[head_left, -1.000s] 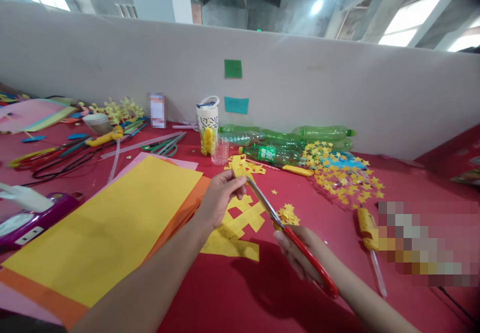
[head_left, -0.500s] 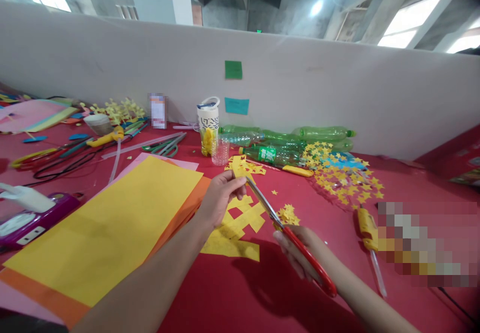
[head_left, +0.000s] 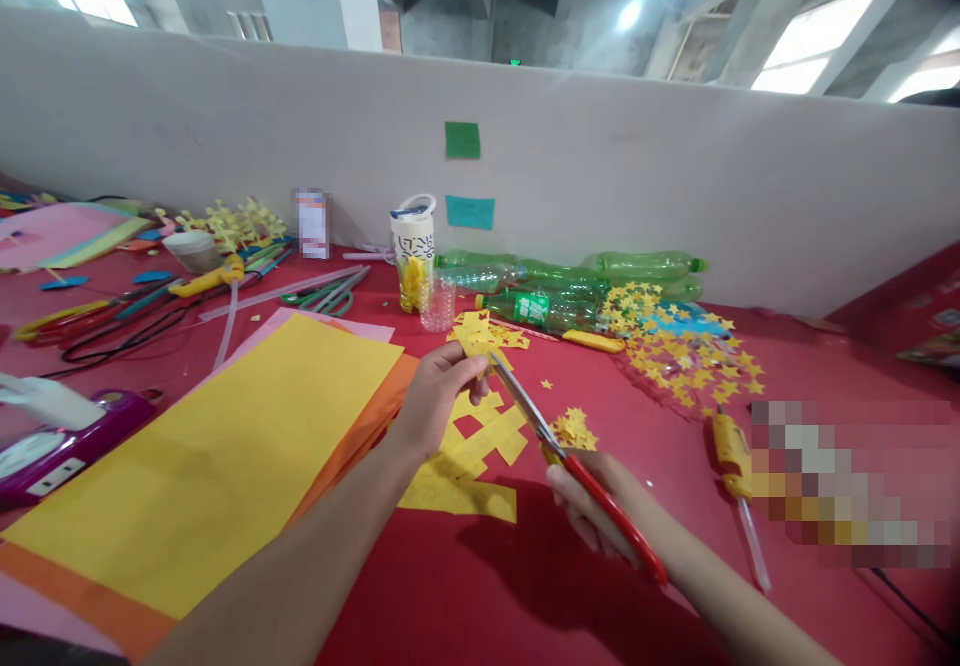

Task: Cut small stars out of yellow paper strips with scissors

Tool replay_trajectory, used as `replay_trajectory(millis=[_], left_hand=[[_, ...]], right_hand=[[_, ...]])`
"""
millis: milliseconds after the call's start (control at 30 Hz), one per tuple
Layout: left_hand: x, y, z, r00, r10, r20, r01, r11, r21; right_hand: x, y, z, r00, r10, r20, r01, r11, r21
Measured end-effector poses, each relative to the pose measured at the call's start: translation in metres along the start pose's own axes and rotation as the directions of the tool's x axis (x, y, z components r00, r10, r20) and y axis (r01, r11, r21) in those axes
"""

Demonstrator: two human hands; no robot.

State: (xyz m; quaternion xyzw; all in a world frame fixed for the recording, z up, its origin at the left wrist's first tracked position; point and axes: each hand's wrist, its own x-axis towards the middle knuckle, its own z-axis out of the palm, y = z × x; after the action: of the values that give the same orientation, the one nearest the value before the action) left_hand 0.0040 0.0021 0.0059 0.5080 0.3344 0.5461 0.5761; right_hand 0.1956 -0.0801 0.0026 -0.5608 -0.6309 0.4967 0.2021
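Observation:
My left hand (head_left: 442, 396) pinches a small piece of yellow paper (head_left: 475, 342) between thumb and fingers. In my right hand (head_left: 600, 501) are red-handled scissors (head_left: 529, 411), their blades pointing up and left with the tips at the held paper. Below my left hand lie several yellow paper strips (head_left: 472, 461) on the red tabletop (head_left: 420, 596). A small pile of yellow stars (head_left: 575, 429) rests just beyond my right hand, and one loose star (head_left: 547, 384) lies near the blades. Behind the held piece are cut paper scraps (head_left: 510, 336).
Large yellow sheets (head_left: 225, 446) lie over orange and pink ones at the left. Green bottles (head_left: 555, 311), a patterned cup (head_left: 412, 251) and a clear cup (head_left: 437, 304) stand or lie at the back. Glue guns (head_left: 731, 451) and a purple power strip (head_left: 82, 446) flank the work.
The view has shifted slightly. The yellow piece in my left hand has tilted a little at the scissor tips; both hands keep their holds.

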Motion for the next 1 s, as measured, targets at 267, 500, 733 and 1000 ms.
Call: replay_trajectory(millis=[267, 500, 733, 1000], left_hand=[[-0.0036, -0.0024, 0.0047, 1.000, -0.020, 0.010, 0.019, 0.999, 0.037], [-0.0043, -0.0013, 0.0040, 0.999, -0.053, 0.001, 0.053, 0.998, 0.021], [-0.0018, 0.0020, -0.0018, 0.989, -0.125, 0.073, 0.131, 0.987, -0.088], [-0.0032, -0.0008, 0.0018, 0.994, -0.098, 0.052, 0.100, 0.994, -0.047]], right_hand=[[-0.0011, 0.0000, 0.0040, 1.000, 0.008, -0.016, -0.007, 0.999, 0.040], [0.0001, 0.0045, 0.0001, 0.999, -0.019, 0.033, 0.017, 0.998, 0.053], [-0.0016, 0.0009, -0.0009, 1.000, -0.004, 0.028, 0.002, 0.999, 0.050], [-0.0021, 0.0008, 0.0049, 0.999, 0.053, 0.010, -0.054, 0.997, 0.063]])
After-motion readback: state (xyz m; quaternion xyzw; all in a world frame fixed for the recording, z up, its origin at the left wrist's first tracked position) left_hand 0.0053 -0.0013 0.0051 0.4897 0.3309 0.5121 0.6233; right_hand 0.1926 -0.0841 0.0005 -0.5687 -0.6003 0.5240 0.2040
